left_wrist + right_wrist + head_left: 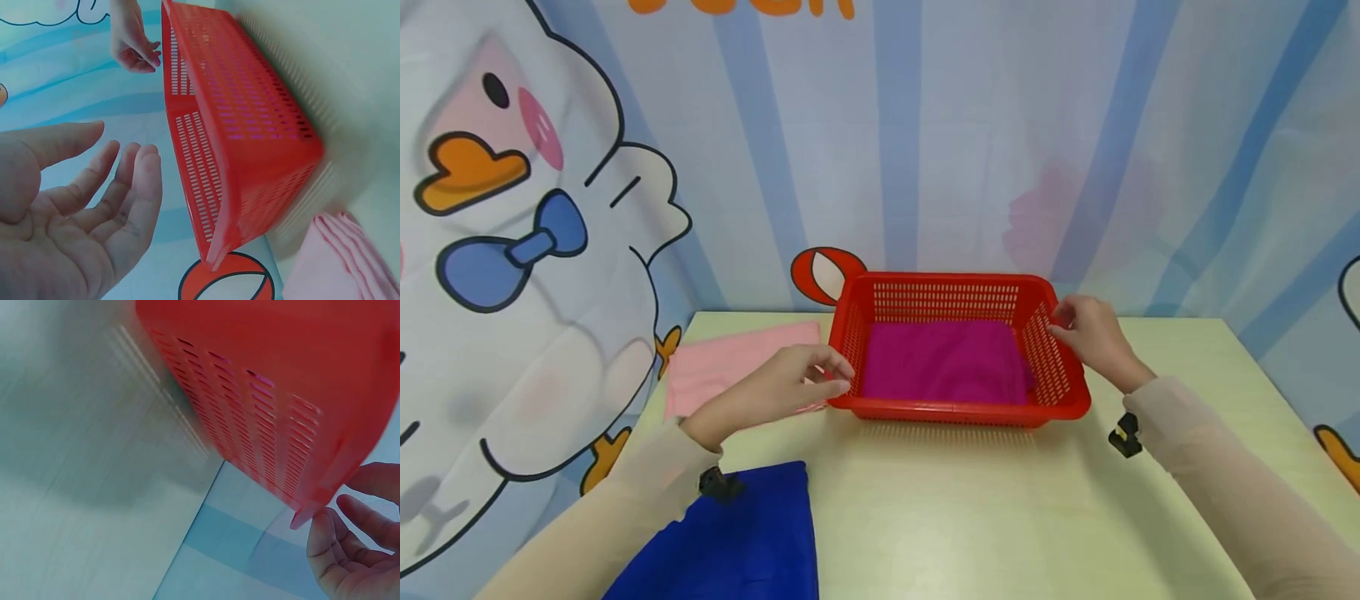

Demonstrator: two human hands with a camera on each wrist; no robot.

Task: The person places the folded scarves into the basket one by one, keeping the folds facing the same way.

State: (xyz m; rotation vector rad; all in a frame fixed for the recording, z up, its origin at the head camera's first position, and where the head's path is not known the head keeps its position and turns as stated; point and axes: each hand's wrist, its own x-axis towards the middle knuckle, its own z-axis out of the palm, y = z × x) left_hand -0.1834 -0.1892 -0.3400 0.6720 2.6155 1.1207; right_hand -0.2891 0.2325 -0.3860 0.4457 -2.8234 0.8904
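A red plastic basket [958, 412] with slotted walls stands on the table, a folded magenta cloth [943, 362] lying inside it. At the basket's left rim is my left hand [793, 379]. Its fingers are loosely bent with thumb apart; the left wrist view has a gap between this hand [94, 206] and the basket [250, 150]. My right hand [1093, 337] hovers at the right rim, fingers relaxed. From the right wrist, the fingertips of that hand [356, 544] appear right by the rim of the basket [337, 481], with nothing pinched between them.
A folded pink cloth [737, 358] lies left of the basket, partly behind my left hand. Nearer, a blue cloth [745, 533] lies at the table's front left, under my left forearm. A printed cartoon curtain [895, 150] hangs behind the pale table [962, 508].
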